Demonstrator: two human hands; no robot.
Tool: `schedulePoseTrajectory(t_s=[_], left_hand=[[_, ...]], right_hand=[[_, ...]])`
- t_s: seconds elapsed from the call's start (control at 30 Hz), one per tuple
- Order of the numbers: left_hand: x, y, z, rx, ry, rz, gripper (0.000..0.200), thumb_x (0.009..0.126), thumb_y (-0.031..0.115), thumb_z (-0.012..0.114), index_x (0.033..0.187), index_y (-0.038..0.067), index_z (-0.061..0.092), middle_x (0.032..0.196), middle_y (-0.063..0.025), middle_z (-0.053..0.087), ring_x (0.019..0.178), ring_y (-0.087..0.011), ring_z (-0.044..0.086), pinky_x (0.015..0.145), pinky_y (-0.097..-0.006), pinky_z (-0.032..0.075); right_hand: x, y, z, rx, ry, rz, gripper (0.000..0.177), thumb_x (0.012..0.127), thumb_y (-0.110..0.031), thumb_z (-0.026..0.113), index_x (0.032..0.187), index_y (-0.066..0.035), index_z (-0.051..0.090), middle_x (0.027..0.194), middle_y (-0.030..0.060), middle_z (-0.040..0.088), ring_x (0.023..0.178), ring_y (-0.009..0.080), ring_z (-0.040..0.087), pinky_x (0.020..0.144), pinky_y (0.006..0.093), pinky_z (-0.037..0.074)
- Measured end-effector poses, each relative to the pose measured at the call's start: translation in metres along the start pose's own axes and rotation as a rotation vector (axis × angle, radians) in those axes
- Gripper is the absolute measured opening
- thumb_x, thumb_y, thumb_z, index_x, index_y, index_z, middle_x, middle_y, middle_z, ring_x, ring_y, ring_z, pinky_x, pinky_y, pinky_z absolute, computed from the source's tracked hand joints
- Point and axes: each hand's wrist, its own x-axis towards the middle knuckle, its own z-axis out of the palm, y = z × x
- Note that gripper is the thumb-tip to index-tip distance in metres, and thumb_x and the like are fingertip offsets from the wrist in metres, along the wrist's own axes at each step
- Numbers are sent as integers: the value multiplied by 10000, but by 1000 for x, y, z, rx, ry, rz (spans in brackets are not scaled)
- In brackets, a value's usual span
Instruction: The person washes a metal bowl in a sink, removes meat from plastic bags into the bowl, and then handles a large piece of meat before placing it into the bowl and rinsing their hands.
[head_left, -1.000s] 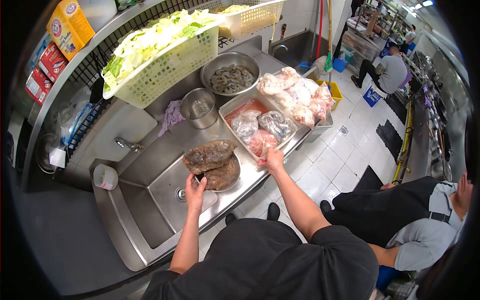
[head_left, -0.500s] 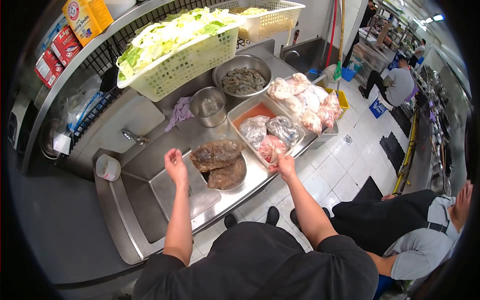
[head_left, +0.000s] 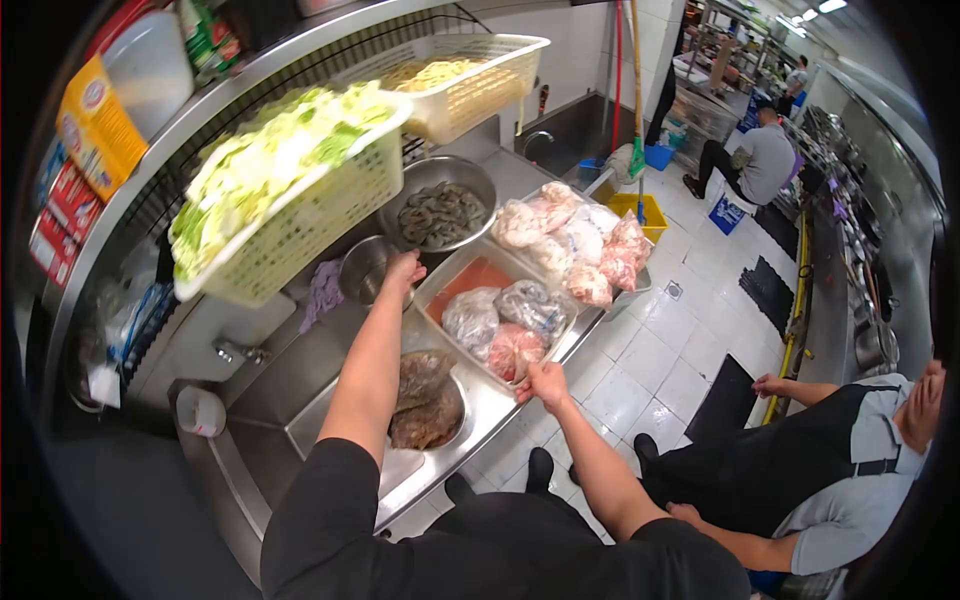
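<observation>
My right hand (head_left: 543, 385) grips the near corner of a pale plastic tub (head_left: 465, 362), thumb over the rim. In the tub, bagged pieces of meat (head_left: 516, 348) and greyish filled bags (head_left: 470, 318) lie in reddish liquid. My left hand (head_left: 403, 275) reaches over to the tub's far left corner, holding nothing, its fingers partly bent beside a deep steel pot (head_left: 365, 268). Under my left forearm, large dark brown lumps (head_left: 428, 415) rest in a round metal bowl (head_left: 461, 425). Grey shrimp (head_left: 440, 215) fill a steel bowl (head_left: 484, 190) behind the tub.
Bagged pale meat (head_left: 570, 240) is heaped right of the tub. Baskets of cut cabbage (head_left: 285, 170) and noodles (head_left: 430, 73) sit on the shelf. A sink (head_left: 270, 400) is at left. A co-worker in a dark apron (head_left: 760, 455) is close at my right; another person (head_left: 765, 155) sits farther back.
My left hand has moved forward and right, from beside the brown lumps to the tub's far corner. My right hand stays on the near corner. The view has turned right.
</observation>
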Motion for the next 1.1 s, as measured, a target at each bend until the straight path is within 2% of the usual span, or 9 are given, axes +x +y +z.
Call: schedulePoseTrajectory(t_s=[0.07,0.1,0.17,0.3,0.37,0.5,0.9,0.97,1.1], left_hand=[[43,-8,10,0,35,-12,295,1010,157,615,1199,-68,598,1114,-202,661,836,-274,729,691,-353,652],[50,-5,17,5,104,53,242,976,78,624,1159,-77,596,1059,-188,678,705,-287,712,581,-351,637],[54,4,36,97,244,82,284,940,15,621,1202,-93,600,1122,-200,679,730,-305,726,564,-352,635],[45,26,58,144,346,93,324,923,-23,603,1230,-124,589,1231,-247,643,826,-333,740,576,-363,643],[48,38,64,211,234,80,352,950,-38,534,1288,-131,562,1306,-259,602,899,-356,734,597,-379,681],[58,43,85,141,347,119,338,939,-46,550,1253,-173,542,1284,-308,598,961,-362,730,634,-402,665],[133,49,135,-136,123,168,360,906,-46,556,1252,-146,551,1205,-281,623,942,-378,715,722,-408,661],[146,45,149,-372,-229,195,359,904,-31,575,1246,-138,555,1194,-250,625,954,-357,708,746,-417,654],[125,53,180,-223,-101,105,325,962,16,558,1253,-128,542,1192,-227,605,920,-323,694,785,-428,659]], right_hand=[[-2,1,1,-48,6,18,361,980,-133,534,782,162,598,657,207,639,538,306,691,447,418,593],[-4,-4,2,-41,18,27,361,980,-133,534,782,162,598,657,207,639,538,306,691,447,418,593],[-8,-8,2,-48,9,48,386,981,-142,539,754,163,610,650,221,656,505,296,680,444,398,581],[-3,-6,-2,-71,-16,46,398,987,-146,536,741,154,626,648,225,670,483,283,672,435,380,564],[2,-9,-5,-71,-37,54,387,990,-144,529,761,151,630,645,218,670,487,276,674,438,374,565],[12,-12,-5,-128,-59,32,357,997,-140,509,824,142,641,635,198,668,497,256,677,450,358,567],[14,-22,1,-130,-60,54,361,1003,-151,511,829,139,638,656,181,668,525,246,688,468,358,570],[14,-16,1,-117,-35,56,358,985,-162,518,815,126,646,634,171,667,516,239,689,471,352,560],[16,-10,2,-74,-10,24,336,969,-172,533,831,111,651,625,153,671,514,241,695,477,345,551]])
